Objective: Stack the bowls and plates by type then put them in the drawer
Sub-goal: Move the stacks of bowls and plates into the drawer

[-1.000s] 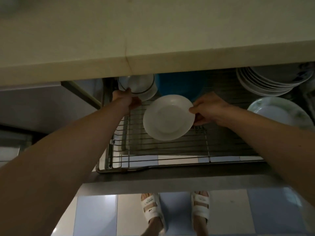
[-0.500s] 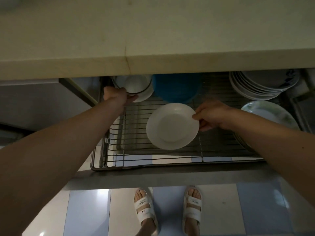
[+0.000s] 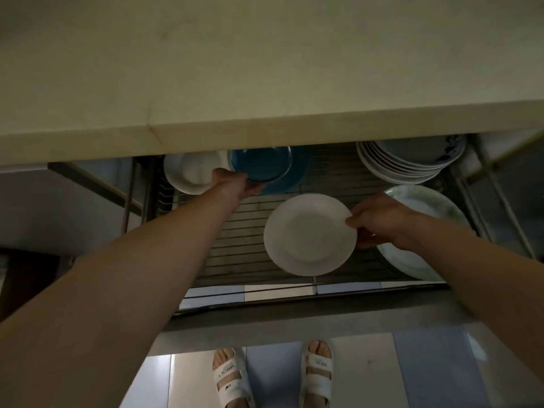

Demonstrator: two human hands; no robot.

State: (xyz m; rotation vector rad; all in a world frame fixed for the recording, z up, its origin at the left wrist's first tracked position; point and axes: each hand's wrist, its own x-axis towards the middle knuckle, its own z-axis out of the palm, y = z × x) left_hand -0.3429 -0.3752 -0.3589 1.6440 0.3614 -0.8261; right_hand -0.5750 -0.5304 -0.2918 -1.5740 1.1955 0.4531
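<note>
White bowl point(image 3: 188, 172) sits at the 10 o'clock corner of the wire drawer rack point(image 3: 235, 260), mouth up, partly under the counter edge point(image 3: 294, 134). Just beside it, the left hand point(image 3: 235, 187) grips the near rim of the blue bowl point(image 3: 260, 164), fingers curled at the rim; the bowl's mouth faces up and it overlaps a blue plate point(image 3: 290, 178) beneath. Judged rigid, smooth, breakable; rim hold is adequate, support from below safer. At centre, the white plate point(image 3: 309, 234) lies near flat above the rack, face up, round, so no long axis. The right hand point(image 3: 379, 222) pinches its 3 o'clock rim, thumb on top. Judged light but slippery and fragile. At 1 o'clock stands 1 plate stack point(image 3: 406, 169); at 3 o'clock, a patterned plate point(image 3: 435, 213).
</note>
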